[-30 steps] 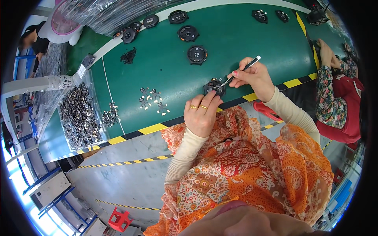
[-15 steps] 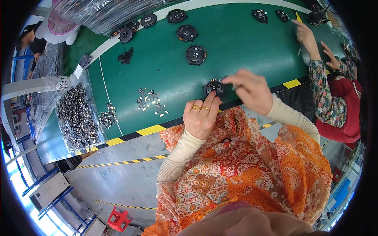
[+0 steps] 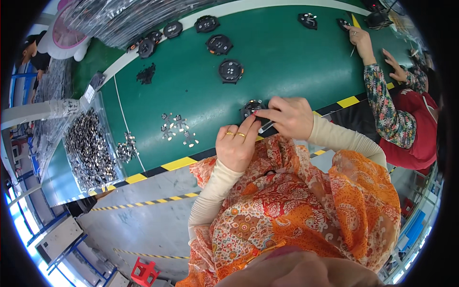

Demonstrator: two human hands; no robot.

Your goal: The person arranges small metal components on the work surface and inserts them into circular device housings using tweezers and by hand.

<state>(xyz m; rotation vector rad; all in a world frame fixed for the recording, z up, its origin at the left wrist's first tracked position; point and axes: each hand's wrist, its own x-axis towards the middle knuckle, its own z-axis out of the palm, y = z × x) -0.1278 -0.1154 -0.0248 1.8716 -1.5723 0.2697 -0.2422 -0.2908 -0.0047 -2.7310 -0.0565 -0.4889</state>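
Note:
A round black watch case (image 3: 249,111) with small parts inside lies near the front edge of the green table. My left hand (image 3: 235,146), with two gold-coloured rings, holds this case with its fingertips on the near side. My right hand (image 3: 292,117) is bent over the case from the right, its index fingertip at the case beside my left fingers. A slim silvery tool (image 3: 266,127), its kind unclear, sticks out under the curled fingers of that hand. To the left lie several small flex-cable parts (image 3: 179,123) with pale ends.
Several more watch cases (image 3: 231,71) lie farther back. A heap of small parts (image 3: 91,148) fills a clear tray at left, with a smaller pile (image 3: 126,147) beside it. Black bits (image 3: 146,74) lie behind. At right a co-worker's hand (image 3: 361,43) touches another case.
My right hand has come down and left, closer to the watch case and my left fingers. The silvery tool shows more plainly. The co-worker's hand has reached the far right case.

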